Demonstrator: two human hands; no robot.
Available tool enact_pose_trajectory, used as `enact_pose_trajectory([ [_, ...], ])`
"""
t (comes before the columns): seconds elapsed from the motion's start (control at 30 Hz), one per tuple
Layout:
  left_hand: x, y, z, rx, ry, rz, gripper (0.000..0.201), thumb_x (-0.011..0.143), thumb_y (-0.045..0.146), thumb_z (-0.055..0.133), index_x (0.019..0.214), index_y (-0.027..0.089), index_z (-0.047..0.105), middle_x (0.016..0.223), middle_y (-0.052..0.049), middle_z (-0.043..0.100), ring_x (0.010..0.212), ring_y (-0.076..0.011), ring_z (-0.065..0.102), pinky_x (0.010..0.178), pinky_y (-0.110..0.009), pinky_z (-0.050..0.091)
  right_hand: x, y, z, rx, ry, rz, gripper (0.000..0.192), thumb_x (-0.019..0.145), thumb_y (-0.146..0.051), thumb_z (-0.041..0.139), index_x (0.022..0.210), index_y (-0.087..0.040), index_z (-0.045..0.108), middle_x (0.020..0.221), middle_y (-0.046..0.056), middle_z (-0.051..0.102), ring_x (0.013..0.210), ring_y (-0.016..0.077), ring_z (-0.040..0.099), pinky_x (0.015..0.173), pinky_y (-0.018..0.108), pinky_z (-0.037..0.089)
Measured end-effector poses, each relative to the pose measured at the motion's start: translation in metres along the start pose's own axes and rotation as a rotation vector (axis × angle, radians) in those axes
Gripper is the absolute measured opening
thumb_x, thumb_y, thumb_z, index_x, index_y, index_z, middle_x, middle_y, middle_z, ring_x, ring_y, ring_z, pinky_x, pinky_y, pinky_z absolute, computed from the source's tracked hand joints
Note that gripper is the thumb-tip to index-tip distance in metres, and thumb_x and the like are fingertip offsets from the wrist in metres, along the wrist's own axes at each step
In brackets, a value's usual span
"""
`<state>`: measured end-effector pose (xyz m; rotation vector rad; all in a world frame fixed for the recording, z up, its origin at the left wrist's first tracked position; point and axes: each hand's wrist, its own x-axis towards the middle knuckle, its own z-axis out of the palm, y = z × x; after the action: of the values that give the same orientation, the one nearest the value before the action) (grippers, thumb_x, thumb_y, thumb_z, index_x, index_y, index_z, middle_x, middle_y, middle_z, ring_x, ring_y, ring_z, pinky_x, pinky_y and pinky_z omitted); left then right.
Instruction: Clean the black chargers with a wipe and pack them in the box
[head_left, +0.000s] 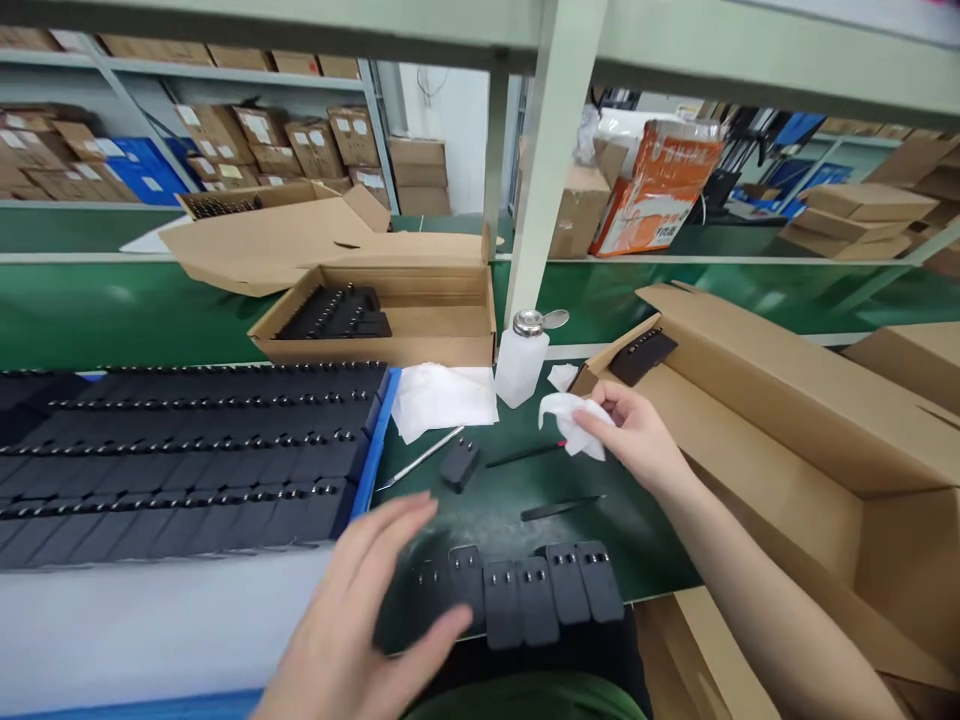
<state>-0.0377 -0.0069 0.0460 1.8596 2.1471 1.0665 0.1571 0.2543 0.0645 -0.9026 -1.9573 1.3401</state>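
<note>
Between the thumb and fingers of my right hand (634, 435) is a crumpled white wipe (576, 422), held above the green table. My left hand (367, 610) hovers with thumb and fingers apart and nothing in it, close to a row of flat black plastic pieces with paired metal pins (521, 600) along the near table edge. One more black piece (460, 464) lies alone farther in, beside a thin silver pen-like tool (421, 458). Black tweezers (562, 507) rest in the middle, and another slim dark tool (525, 455) sits just below the wipe.
A blue-edged tray (375, 440) packed with black pieces fills the left. White wipes (444, 400) lie stacked beside a white pump bottle (521, 358). Behind them is a cardboard box (435, 310) holding several pieces; a larger open carton (780, 460) stands right. A metal post (551, 150) rises centrally.
</note>
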Motion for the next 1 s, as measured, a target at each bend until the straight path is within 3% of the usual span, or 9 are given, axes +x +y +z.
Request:
enact_pose_trajectory([
  [0.1, 0.089, -0.001, 0.002, -0.094, -0.120, 0.008, 0.062, 0.089, 0.041, 0.067, 0.145, 0.027, 0.045, 0.148, -0.012, 0.054, 0.139, -0.0316, 0.050, 0.115, -0.051, 0.043, 0.008, 0.004, -0.005, 0.182, 0.137, 0.049, 0.040, 0.075, -0.050, 0.075, 0.076, -0.023, 0.044, 0.067, -0.001, 0.068, 0.060, 0.0167, 0.066, 0.053, 0.025, 0.046],
  [0.17, 0.152, -0.007, 0.018, -0.174, -0.149, -0.037, 0.077, 0.080, 0.041, 0.077, 0.146, 0.020, 0.044, 0.152, -0.018, 0.048, 0.145, -0.0372, 0.041, 0.119, -0.058, 0.033, 0.011, 0.007, -0.002, 0.298, 0.189, 0.070, 0.043, 0.070, -0.050, 0.077, 0.078, -0.024, 0.045, 0.073, 0.002, 0.072, 0.069, 0.0203, 0.072, 0.059, 0.028, 0.053],
  [0.23, 0.203, -0.015, 0.042, -0.190, -0.156, -0.024, 0.086, 0.072, 0.038, 0.086, 0.145, 0.016, 0.045, 0.151, -0.021, 0.048, 0.141, -0.0386, 0.045, 0.115, -0.057, 0.038, 0.010, 0.009, 0.000, 0.400, 0.223, 0.087, 0.043, 0.068, -0.048, 0.080, 0.081, -0.023, 0.049, 0.079, 0.003, 0.074, 0.075, 0.0223, 0.074, 0.066, 0.031, 0.057],
  [0.33, 0.243, -0.021, 0.072, -0.181, -0.196, 0.042, 0.050, 0.090, 0.039, 0.072, 0.132, 0.017, 0.057, 0.134, -0.013, 0.061, 0.117, -0.0270, 0.063, 0.098, -0.049, 0.054, 0.001, 0.012, -0.004, 0.525, 0.247, 0.106, 0.043, 0.067, -0.043, 0.084, 0.094, -0.021, 0.060, 0.086, 0.003, 0.076, 0.075, 0.0199, 0.074, 0.071, 0.031, 0.059],
  [0.4, 0.250, -0.021, 0.082, -0.137, -0.196, 0.068, 0.037, 0.095, 0.039, 0.064, 0.124, 0.016, 0.061, 0.125, -0.009, 0.064, 0.106, -0.0230, 0.066, 0.090, -0.045, 0.058, -0.005, 0.015, -0.009, 0.592, 0.241, 0.121, 0.044, 0.071, -0.038, 0.084, 0.105, -0.019, 0.064, 0.088, 0.003, 0.076, 0.076, 0.0174, 0.072, 0.075, 0.030, 0.059],
  [0.5, 0.250, -0.011, 0.081, -0.023, -0.131, 0.080, 0.038, 0.096, 0.039, 0.064, 0.126, 0.016, 0.060, 0.125, -0.010, 0.064, 0.107, -0.0236, 0.065, 0.090, -0.045, 0.058, -0.006, 0.016, -0.015, 0.676, 0.229, 0.166, 0.032, 0.085, -0.032, 0.075, 0.111, -0.015, 0.066, 0.093, 0.004, 0.074, 0.079, 0.0149, 0.070, 0.077, 0.031, 0.059],
  [0.63, 0.252, 0.016, 0.059, 0.187, -0.035, 0.111, 0.043, 0.095, 0.041, 0.064, 0.129, 0.018, 0.057, 0.131, -0.011, 0.060, 0.112, -0.0253, 0.062, 0.094, -0.048, 0.055, 0.015, 0.008, -0.007, 0.805, 0.216, 0.232, 0.028, 0.097, -0.035, 0.063, 0.116, -0.015, 0.063, 0.112, 0.006, 0.067, 0.094, 0.0169, 0.067, 0.081, 0.036, 0.059],
  [0.77, 0.252, 0.041, 0.035, 0.398, -0.053, 0.210, 0.043, 0.092, 0.043, 0.066, 0.125, 0.017, 0.058, 0.126, -0.010, 0.061, 0.114, -0.0265, 0.060, 0.098, -0.050, 0.050, 0.042, -0.006, 0.009, 0.971, 0.180, 0.284, 0.035, 0.097, -0.038, 0.062, 0.124, -0.016, 0.060, 0.121, 0.009, 0.064, 0.102, 0.0201, 0.066, 0.086, 0.040, 0.059],
  [1.0, 0.251, 0.050, 0.009, 0.655, -0.038, 0.319, 0.049, 0.075, 0.033, 0.078, 0.116, 0.017, 0.058, 0.115, -0.015, 0.065, 0.111, -0.0343, 0.060, 0.088, -0.041, 0.046, 0.053, -0.022, 0.022, 1.175, 0.162, 0.300, 0.037, 0.097, -0.039, 0.062, 0.127, -0.016, 0.059, 0.125, 0.009, 0.063, 0.106, 0.0214, 0.065, 0.089, 0.042, 0.058],
])
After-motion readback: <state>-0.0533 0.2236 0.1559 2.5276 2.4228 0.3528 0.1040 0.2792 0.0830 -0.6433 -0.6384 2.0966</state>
